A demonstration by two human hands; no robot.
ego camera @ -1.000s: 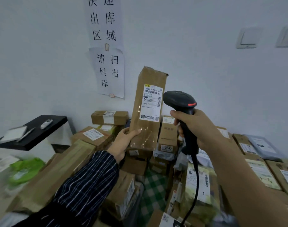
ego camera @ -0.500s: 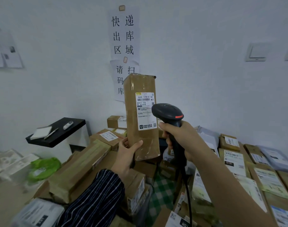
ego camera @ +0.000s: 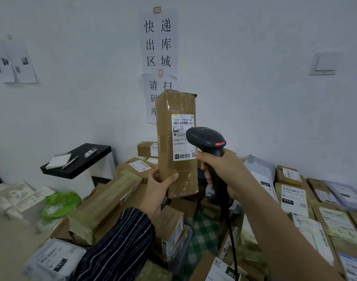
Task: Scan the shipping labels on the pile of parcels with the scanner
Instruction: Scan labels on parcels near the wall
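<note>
A: Entry, far left first. On the wall there is a black shelf (ego camera: 76, 159) with a pad and pen on it. Below it sits a green bag (ego camera: 60, 203). Neither belongs to the job.

B: And the left hand (ego camera: 159, 185)?

A: It wraps the bottom of a tall brown box (ego camera: 171, 159), thumb on the front face, fingers behind. The box is held upright above the pile of parcels (ego camera: 171, 226), clear of it, with the label (ego camera: 182, 136) facing the person.

B: How would it handle?

A: Judgement only: light, since one hand carries it from the low end. The cardboard looks stiff, but it is wrapped in glossy tape, so likely slick. The low hold leaves the label uncovered. A hold nearer the middle would be steadier, provided the fingers stay off the barcode.

B: And the scanner (ego camera: 206, 138)?

A: Just right of the box, its head overlaps the label's right edge. Whether it touches, I cannot tell. The right hand (ego camera: 220, 171) is closed round the handle, forefinger across the front. The cord (ego camera: 232, 240) hangs down.

B: Further right?

A: More labelled parcels (ego camera: 293, 197) lie flat, labels up.
</note>
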